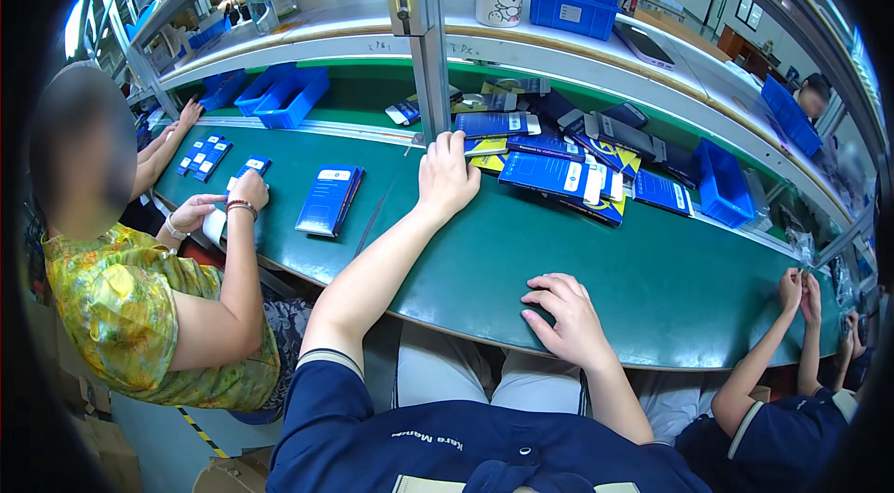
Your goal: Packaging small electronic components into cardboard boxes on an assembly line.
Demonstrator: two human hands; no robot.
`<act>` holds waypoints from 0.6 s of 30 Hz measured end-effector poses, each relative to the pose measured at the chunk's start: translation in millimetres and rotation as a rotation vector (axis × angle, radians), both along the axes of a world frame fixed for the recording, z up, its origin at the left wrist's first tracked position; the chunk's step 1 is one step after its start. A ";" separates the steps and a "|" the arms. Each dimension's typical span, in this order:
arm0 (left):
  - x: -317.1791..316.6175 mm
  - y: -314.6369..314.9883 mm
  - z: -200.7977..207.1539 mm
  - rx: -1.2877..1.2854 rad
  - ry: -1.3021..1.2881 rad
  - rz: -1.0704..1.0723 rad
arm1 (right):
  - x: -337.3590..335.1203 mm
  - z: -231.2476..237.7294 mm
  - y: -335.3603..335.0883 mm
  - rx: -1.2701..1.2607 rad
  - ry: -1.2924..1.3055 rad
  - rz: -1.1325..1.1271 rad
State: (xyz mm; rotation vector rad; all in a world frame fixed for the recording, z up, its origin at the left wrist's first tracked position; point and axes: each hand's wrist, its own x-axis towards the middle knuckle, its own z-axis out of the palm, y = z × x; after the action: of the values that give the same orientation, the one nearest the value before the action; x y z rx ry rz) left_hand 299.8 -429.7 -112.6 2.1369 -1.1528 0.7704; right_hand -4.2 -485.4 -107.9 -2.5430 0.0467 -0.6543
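Observation:
My left hand (448, 175) reaches across the green table to the left end of a heap of flat cartons. Its fingers are curled together against a blue carton (495, 124) and a yellow one (486, 147). The fingertips are hidden, so whether they grip a carton does not show. My right hand (564, 314) rests on the near part of the table, palm down, fingers bent and apart, holding nothing. Between the hands and the shelf lie more blue, yellow and dark cartons, among them a large blue carton (554, 175) at the front of the heap.
A stack of blue cartons (330, 202) stands left of my forearm. A co-worker's hands (244, 188) handle a small blue pack farther left. Another person's hands (803, 296) are at the right. Blue bins (722, 184) stand along the back, and a metal post (429, 55) rises before me.

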 end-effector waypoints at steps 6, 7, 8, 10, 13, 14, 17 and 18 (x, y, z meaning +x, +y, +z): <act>8.3 -8.8 -5.9 0.036 -0.123 -0.047 | 0.4 1.3 -0.8 0.001 0.012 -0.010; 9.8 -10.6 -4.2 0.086 -0.209 -0.044 | 0.1 1.1 -1.5 0.011 0.021 -0.015; 11.7 -12.1 -2.5 0.134 -0.296 -0.040 | 0.5 0.5 -1.9 0.010 0.022 -0.021; 18.9 -13.2 -1.9 0.156 -0.361 -0.016 | 1.7 -0.2 -2.0 0.025 0.022 -0.004; 23.6 -10.1 -0.5 0.174 -0.435 0.012 | 3.6 2.6 0.2 0.004 -0.006 0.015; 23.8 -7.3 2.1 0.171 -0.444 0.006 | 3.1 2.2 0.4 0.001 -0.008 0.022; 5.7 1.7 21.3 -0.047 -0.347 -0.079 | 1.6 -0.4 -1.2 0.012 -0.040 0.027; -5.2 10.8 29.8 -0.093 -0.191 -0.116 | 1.9 -0.7 -1.2 0.067 -0.049 0.011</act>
State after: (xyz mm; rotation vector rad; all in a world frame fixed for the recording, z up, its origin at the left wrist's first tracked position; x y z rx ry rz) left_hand 294.6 -418.9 -82.8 1.9351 -1.3000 0.9713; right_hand -2.3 -486.6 -108.6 -2.4604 0.0374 -0.6984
